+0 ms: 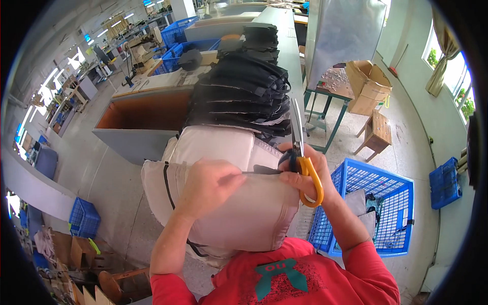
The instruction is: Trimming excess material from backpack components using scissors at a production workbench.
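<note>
A sewn beige fabric piece [249, 216] with dark trim lies across in front of me, over a stack of similar pale padded pieces [213, 142]. My left hand [211, 185] is closed, pinching the upper edge of that fabric. Orange-handled scissors [314, 180] rest in my right hand [317, 162], their blades pointing up and away from me. The thumb and fingers of this hand also grip the fabric's edge near its right end. A small dark strip [265, 170] shows at the edge between my hands.
Beyond the pale stack rises a pile of black fabric pieces [239, 91] on the long bench. At right stand a blue plastic crate [401, 203] holding fabric pieces, a wooden stool [377, 133], a green-legged table [335, 89] and a cardboard box [363, 96]. An open-topped grey box [122, 142] is on the left.
</note>
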`<state>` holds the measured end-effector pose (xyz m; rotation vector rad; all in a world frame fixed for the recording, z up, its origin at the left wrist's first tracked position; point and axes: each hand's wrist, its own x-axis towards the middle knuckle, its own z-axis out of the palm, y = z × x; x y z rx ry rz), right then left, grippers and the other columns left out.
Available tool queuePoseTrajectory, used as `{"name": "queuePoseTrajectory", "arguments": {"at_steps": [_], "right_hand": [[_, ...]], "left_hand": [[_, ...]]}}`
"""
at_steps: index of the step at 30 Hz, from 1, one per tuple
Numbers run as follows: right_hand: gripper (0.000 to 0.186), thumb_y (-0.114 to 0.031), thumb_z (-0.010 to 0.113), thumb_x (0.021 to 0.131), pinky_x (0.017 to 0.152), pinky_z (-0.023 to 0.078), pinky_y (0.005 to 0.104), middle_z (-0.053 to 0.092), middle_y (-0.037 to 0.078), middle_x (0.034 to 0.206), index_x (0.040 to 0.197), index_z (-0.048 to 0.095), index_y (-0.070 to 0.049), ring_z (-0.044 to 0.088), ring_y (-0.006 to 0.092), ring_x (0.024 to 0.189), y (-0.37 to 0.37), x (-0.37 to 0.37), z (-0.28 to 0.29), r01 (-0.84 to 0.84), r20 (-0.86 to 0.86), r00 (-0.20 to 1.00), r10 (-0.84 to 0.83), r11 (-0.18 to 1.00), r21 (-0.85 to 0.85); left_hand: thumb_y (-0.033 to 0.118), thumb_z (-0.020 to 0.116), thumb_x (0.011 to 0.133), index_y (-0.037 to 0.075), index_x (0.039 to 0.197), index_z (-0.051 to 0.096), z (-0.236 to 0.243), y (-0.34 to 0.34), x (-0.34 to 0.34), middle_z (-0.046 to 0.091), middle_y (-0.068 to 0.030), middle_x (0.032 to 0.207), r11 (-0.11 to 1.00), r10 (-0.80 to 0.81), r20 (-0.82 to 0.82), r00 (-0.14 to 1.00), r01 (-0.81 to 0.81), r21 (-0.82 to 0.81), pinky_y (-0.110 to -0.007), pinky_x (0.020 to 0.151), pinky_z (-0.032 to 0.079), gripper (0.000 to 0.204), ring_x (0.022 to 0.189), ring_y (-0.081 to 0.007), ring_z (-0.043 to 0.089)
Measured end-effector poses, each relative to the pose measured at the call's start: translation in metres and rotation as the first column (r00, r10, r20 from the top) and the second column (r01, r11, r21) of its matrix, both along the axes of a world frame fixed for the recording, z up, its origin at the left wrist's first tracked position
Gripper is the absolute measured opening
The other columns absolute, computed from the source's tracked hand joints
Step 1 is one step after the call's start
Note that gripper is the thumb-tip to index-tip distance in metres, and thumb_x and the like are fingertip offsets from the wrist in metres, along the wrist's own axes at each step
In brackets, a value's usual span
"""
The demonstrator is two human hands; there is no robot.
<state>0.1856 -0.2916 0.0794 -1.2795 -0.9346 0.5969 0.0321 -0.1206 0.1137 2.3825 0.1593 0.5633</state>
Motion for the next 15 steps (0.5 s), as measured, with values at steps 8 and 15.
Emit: {"name": "queuePoseTrajectory", "arguments": {"at_steps": [8,15], "right_hand": [[0.028,-0.010,0.062,0.071,0.054,0.034,0.0197,0.048,-0.003,0.065,0.099,0.058,-0.006,0.045,0.0049,0.058,0.005,-0.004,0.014,0.055,-0.049,0.997,-0.064,0.986,-0.155],[0.029,-0.011,0.061,0.071,0.054,0.034,0.0197,0.048,-0.001,0.065,0.098,0.057,-0.004,0.046,0.0057,0.058,0.005,-0.006,0.018,-0.020,-0.145,0.989,-0.003,0.988,-0.155]], "left_hand": [[0.011,0.066,0.071,0.004,0.073,0.062,0.000,-0.005,-0.005,0.061,-0.0093,0.068,1.000,-0.005,0.060,0.998,0.004,0.015,-0.034,0.071,0.041,0.008,0.063,-0.0271,0.058],[0.012,0.066,0.071,0.003,0.085,0.062,0.011,0.000,-0.018,0.062,-0.0114,0.073,0.996,-0.032,0.019,0.999,0.031,0.089,-0.036,0.075,0.042,0.017,0.068,-0.0291,0.059]]}}
